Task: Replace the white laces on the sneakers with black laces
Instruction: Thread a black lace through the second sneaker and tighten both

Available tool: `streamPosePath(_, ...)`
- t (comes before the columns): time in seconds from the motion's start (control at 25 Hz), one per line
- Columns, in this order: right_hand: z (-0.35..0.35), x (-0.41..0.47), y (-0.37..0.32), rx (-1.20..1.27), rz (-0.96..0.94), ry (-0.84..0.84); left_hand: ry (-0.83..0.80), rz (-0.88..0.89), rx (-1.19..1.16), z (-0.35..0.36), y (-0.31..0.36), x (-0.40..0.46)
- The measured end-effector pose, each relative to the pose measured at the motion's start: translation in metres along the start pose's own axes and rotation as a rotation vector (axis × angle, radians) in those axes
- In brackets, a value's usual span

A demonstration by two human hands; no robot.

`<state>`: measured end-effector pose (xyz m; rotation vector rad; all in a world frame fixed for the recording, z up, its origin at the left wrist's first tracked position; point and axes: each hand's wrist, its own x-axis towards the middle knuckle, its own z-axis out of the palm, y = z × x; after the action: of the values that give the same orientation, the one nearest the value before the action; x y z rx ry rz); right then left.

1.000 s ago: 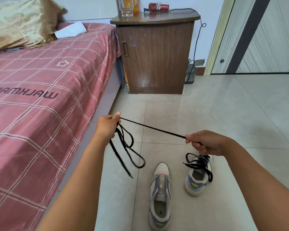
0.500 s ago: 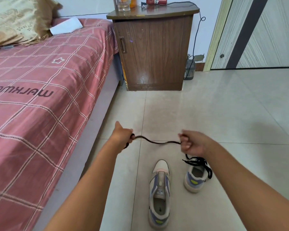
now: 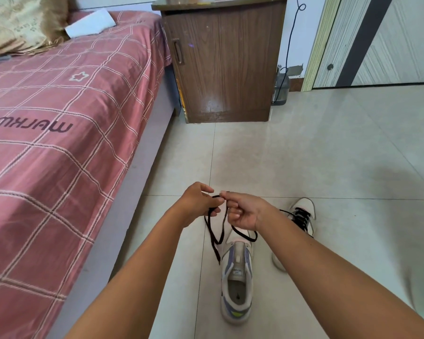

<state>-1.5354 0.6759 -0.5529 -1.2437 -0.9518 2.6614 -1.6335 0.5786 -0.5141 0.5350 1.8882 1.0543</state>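
— Where's the lace?
— Black lace (image 3: 221, 226) pinched between my left hand (image 3: 198, 204) and right hand (image 3: 243, 211), looping over the near sneaker (image 3: 236, 285).
— The other sneaker (image 3: 301, 216)?
— At two o'clock, laced black, half hidden behind my right forearm.

Right sneaker (image 3: 301, 216) half behind forearm; nightstand (image 3: 225, 59) top cropped.

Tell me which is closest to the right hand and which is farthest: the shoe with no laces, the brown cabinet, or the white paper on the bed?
From the right hand:
1. Shoe with no laces, on the floor just below it.
2. Brown cabinet, straight ahead by the wall.
3. White paper, far left on the bed, beside the pillow.
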Motion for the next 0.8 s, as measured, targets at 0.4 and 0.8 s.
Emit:
streamPosePath(0.4,-0.021,0.048,-0.069,-0.149,-0.265,0.423,-0.180,-0.111,0.141,-0.023,-0.046,0.003)
streamPosePath(0.8,-0.051,0.080,-0.046,-0.317,-0.330,0.496,-0.087,-0.317,-0.219,0.016,-0.141,0.026)
